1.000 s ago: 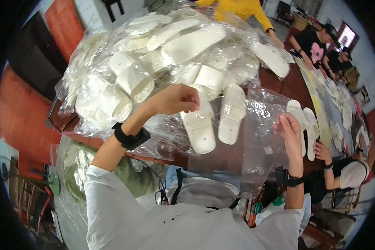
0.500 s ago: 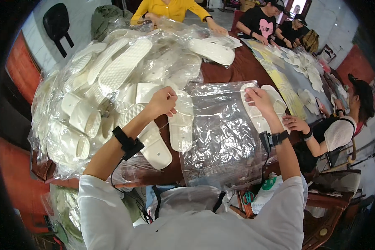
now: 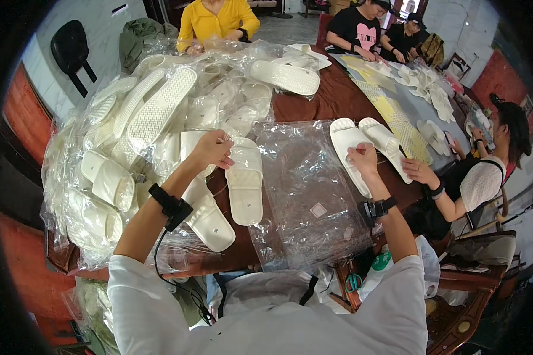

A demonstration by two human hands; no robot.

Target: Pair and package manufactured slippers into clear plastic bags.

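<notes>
Two cream-white slippers (image 3: pixel 246 204) with quilted straps, beside one clear plastic bag (image 3: pixel 296 177)

The near pair lies on the dark reddish-brown table (image 3: pixel 305 109), left of the bag; the one nearest the bag stands almost straight toward the wearer, its broad strap embossed with a diamond pattern, its smooth, rounded heel marked with a small dark print; its mate slants beside it, partly hidden by the forearm. The bag lies flat, glossy and creased, with a small pale square (image 3: pixel 318 210) showing near its middle.

The left hand (image 3: pixel 212 149) is at the upper end of the near pair, fingers curled; whether it grips anything, I cannot tell. The right hand (image 3: pixel 363 158) is over a smooth white slipper (image 3: pixel 342 137) beyond the bag's right edge, fingertips drawn together; a firm grip cannot be made out. A second white slipper (image 3: pixel 380 137) lies alongside, a co-worker's hand (image 3: pixel 419 171) at its lower end; leftward rises a heap of plastic-wrapped white slippers (image 3: pixel 163 109), one showing its finely textured sole.
</notes>
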